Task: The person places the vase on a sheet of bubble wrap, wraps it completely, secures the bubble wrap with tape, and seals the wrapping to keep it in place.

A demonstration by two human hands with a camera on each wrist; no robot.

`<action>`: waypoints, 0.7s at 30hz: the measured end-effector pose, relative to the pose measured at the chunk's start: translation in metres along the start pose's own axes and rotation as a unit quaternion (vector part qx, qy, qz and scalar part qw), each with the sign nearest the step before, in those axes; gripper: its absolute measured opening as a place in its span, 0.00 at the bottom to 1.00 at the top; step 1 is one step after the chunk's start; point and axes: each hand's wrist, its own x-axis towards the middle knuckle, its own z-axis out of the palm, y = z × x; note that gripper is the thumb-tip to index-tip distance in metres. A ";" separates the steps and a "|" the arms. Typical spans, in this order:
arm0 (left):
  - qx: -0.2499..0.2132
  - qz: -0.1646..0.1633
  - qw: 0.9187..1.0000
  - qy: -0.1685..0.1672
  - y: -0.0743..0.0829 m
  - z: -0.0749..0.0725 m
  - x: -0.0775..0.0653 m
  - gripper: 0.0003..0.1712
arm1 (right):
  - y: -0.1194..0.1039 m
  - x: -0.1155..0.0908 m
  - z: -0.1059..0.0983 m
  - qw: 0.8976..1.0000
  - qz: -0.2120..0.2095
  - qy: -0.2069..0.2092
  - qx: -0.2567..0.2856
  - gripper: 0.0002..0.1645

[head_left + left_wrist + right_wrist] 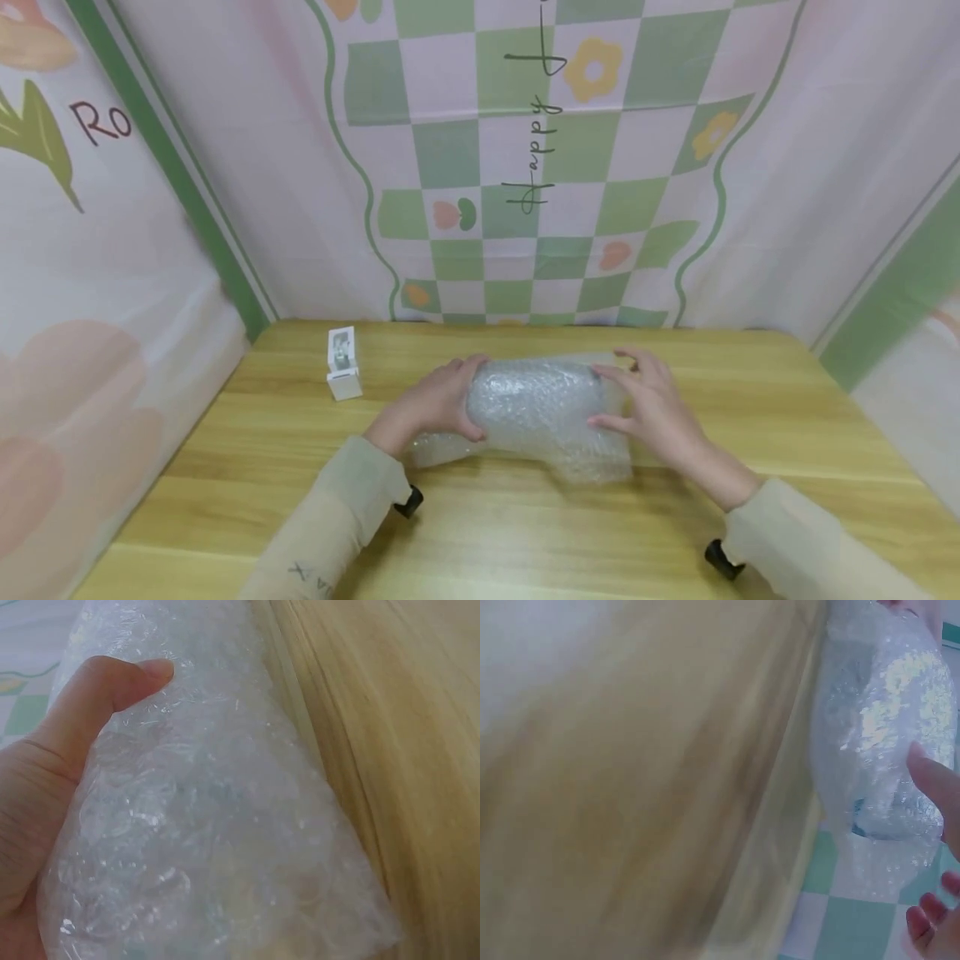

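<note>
A bundle of clear bubble wrap (536, 408), rolled around something hidden inside, lies sideways across the middle of the table. My left hand (444, 400) grips its left end, thumb on the near side and fingers on the far side. In the left wrist view the left thumb (112, 686) presses on the crinkled wrap (195, 825). At the other end my right hand (663, 408) holds the roll between thumb and forefinger. Loose flaps of wrap spread out at the ends and toward me. The right wrist view shows a bluish edge through the plastic (892, 825).
A small white box (345, 383) with a see-through front stands at the back left of the wooden table (217, 467). Behind the table hangs a cloth with green checks and flowers (517, 158). More printed cloth closes off the left and right sides.
</note>
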 end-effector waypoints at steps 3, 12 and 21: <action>0.006 0.003 1.000 -0.004 0.000 -0.001 0.001 0.65 | 0.001 0.009 -0.003 0.999 -0.044 -0.024 0.000 0.45; -0.007 0.008 1.000 -0.008 -0.002 -0.002 0.002 0.65 | 0.007 0.029 -0.008 0.984 -0.065 -0.158 0.052 0.53; -0.002 0.024 0.999 -0.026 0.000 -0.006 0.005 0.65 | 0.014 0.036 -0.004 0.981 -0.090 -0.166 0.033 0.52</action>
